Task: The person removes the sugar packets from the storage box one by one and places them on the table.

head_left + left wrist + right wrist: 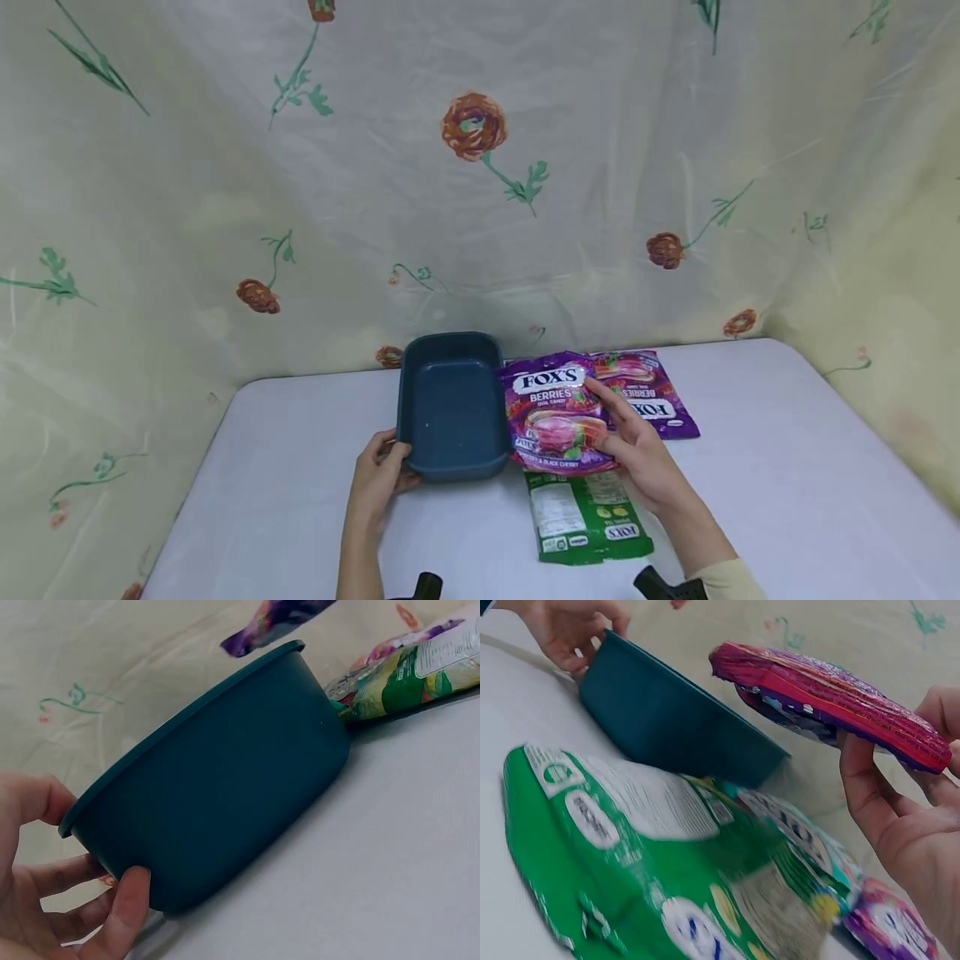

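A dark blue plastic tub (455, 417) stands on the table, its inside bare. My left hand (375, 477) grips the tub's near left corner, thumb at the rim and fingers along the outer wall (202, 787). To the right, my right hand (647, 458) pinches a purple Fox's Berries candy bag (551, 421) by its right side. That bag hangs above the table beside the tub's right rim, as the right wrist view shows. Beneath it lies a green Fox's bag (592, 521), back side up. Another purple Berries bag (663, 408) lies behind, upside down and partly covered.
A teal-and-white bag (802, 832) lies behind the green one in the right wrist view; the held bag hides it from the head view. The white table (765, 492) meets a flower-printed curtain (600, 208) at its back edge.
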`<state>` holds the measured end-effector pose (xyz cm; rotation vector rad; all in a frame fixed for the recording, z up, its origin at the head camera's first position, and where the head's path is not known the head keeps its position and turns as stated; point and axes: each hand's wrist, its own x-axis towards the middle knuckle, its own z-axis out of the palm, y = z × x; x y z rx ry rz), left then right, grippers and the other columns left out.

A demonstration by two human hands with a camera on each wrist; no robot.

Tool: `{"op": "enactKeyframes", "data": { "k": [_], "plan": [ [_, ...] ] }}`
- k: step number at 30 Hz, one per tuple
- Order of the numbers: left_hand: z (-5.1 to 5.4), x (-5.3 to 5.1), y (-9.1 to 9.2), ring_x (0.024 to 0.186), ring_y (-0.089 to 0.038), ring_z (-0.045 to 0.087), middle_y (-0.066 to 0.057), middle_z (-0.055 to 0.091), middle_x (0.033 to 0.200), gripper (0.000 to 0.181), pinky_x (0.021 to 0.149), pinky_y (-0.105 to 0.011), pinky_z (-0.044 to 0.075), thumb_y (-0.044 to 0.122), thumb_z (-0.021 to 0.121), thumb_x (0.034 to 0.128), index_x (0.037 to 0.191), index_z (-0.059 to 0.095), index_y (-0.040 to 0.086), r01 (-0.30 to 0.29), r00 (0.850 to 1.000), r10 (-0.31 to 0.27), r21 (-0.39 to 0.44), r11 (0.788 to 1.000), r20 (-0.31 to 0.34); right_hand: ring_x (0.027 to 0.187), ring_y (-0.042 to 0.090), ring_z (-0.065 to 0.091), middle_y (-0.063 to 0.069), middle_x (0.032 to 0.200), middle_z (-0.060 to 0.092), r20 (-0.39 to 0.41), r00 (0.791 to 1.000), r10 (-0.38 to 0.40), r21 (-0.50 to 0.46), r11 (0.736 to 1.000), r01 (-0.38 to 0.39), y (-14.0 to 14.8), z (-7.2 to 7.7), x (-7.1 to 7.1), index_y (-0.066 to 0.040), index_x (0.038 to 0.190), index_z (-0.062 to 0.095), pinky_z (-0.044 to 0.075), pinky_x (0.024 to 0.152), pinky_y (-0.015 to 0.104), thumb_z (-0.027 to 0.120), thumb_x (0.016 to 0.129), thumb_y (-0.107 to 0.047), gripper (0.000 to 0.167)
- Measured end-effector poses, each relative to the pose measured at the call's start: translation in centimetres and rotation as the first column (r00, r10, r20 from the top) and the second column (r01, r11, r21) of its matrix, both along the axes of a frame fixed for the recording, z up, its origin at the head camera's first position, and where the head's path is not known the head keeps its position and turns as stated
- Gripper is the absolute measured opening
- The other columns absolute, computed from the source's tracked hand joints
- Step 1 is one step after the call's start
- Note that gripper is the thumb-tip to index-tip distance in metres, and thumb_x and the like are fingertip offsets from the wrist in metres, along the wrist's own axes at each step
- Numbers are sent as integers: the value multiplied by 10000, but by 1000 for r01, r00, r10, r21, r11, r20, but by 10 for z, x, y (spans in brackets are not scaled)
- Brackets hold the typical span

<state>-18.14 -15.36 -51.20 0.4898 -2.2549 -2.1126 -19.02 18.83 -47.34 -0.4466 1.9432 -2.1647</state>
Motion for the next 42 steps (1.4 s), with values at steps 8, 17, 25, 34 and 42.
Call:
{"op": "enactKeyframes", "data": {
  "k": [8,17,25,34,42],
  "plan": [
    [1,0,0,903,-231,637,-186,531,1169,432,723,-327,573,169,501,880,1296,520,57,-10,1000,11,-62,998,9,1163,17,528,61,1541,113,54,999,3,-56,998,0,37,-5,14,-246,1521,162,494,916,244,446,957,-43,664],
    [2,0,-4,900,-231,632,-184,528,1161,428,711,-329,573,163,485,881,1292,516,51,-9,1000,9,-78,997,-2,1158,2,512,79,1549,58,96,995,-36,-40,998,40,56,-15,18,-253,1519,168,496,916,241,450,938,-23,686],
    [0,-1,-2,892,-229,630,-192,523,1176,444,710,-320,572,160,475,877,1305,494,41,-9,1000,10,-79,997,7,1142,-3,525,138,1582,-63,115,991,-62,-17,998,64,69,-21,20,-253,1519,174,504,901,243,445,909,10,717],
    [-2,-3,3,867,-218,614,-187,522,1174,464,695,-314,562,173,458,866,1310,474,37,-11,1000,13,-91,996,14,1186,-48,493,108,1593,-102,111,993,-51,-78,995,60,89,-31,27,-211,1522,165,478,934,219,433,898,52,728],
    [-3,-5,7,871,-213,604,-178,530,1177,469,704,-302,549,186,455,865,1312,474,44,-16,1000,18,-102,995,18,1172,-90,469,75,1598,-99,153,984,-88,-49,994,97,100,-35,31,-241,1519,174,473,934,203,461,885,39,750]
  ]
}}
